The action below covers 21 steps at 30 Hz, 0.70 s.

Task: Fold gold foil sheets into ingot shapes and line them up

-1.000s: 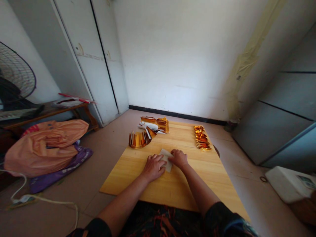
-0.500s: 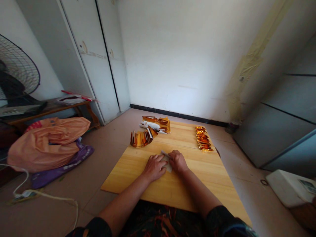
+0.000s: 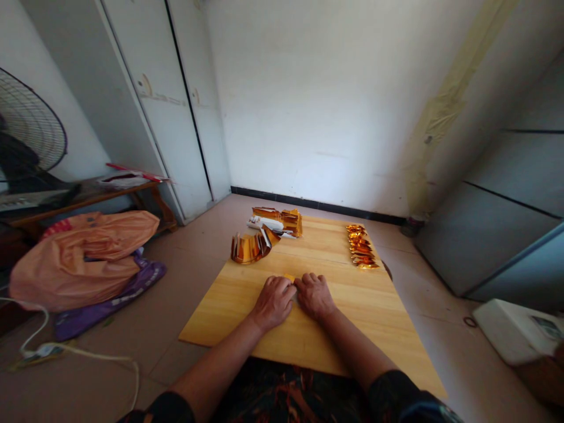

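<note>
My left hand (image 3: 274, 301) and my right hand (image 3: 315, 294) lie side by side on a wooden board (image 3: 361, 317), both pressing down on a small folded paper (image 3: 289, 277). Only a gold sliver of the paper shows between the knuckles; the rest is hidden under my fingers. Beyond my hands, a curved fan of gold foil sheets (image 3: 248, 248) stands on the board. A pile of gold and white papers (image 3: 278, 221) sits at the far edge. A row of finished gold folded pieces (image 3: 361, 247) lies at the far right.
The board rests low over a tiled floor. An orange plastic bag (image 3: 83, 257) on purple cloth lies to the left, with a white cable (image 3: 66, 351) in front. A fan (image 3: 26, 132), a low table, white cupboard doors, and a white box (image 3: 513, 330) at right surround it.
The white sheet that showed between my hands has been folded down, and my hands have closed together over it. Only a gold edge shows now.
</note>
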Motion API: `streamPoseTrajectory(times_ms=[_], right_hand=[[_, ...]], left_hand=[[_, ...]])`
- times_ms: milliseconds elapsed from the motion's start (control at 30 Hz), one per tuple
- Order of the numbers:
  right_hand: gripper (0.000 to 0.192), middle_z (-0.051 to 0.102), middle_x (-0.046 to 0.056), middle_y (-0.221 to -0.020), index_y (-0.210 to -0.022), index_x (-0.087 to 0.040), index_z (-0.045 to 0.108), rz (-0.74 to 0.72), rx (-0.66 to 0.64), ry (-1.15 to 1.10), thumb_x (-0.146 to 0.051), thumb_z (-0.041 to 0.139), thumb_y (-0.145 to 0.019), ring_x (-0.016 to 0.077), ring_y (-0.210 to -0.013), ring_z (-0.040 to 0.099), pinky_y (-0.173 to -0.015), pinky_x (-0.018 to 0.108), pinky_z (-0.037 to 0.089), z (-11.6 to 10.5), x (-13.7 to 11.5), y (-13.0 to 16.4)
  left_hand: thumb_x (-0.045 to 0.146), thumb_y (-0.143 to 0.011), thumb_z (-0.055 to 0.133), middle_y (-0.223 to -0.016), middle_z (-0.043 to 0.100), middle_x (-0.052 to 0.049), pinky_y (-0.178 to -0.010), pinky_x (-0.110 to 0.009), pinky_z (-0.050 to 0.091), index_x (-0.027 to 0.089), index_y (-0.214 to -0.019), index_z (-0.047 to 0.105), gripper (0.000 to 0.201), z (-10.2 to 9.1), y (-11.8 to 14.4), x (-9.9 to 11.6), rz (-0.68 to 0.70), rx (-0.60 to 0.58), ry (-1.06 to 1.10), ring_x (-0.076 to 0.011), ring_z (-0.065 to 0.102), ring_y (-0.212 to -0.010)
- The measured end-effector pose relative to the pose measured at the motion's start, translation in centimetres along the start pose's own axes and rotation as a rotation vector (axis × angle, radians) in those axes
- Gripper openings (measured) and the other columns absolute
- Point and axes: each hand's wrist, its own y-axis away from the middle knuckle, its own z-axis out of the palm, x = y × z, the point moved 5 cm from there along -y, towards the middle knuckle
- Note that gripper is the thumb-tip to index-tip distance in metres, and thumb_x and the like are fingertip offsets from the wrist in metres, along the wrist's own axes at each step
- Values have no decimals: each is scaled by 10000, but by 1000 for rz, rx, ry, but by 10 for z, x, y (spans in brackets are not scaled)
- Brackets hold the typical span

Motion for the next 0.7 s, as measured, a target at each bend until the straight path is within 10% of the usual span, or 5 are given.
streamPoseTrajectory(times_ms=[700], right_hand=[[354,593,59,-1177,-1099,-255,636,-154,62,-378,-411,652,-781,217,-1060,491,-909,352,315,4,32,33]], left_hand=[[239,-789,548,-1034,637,-49,-924,-389,353,225,-955,604,176,5,-6,-3,-8,-93,45,-212,567,-986]])
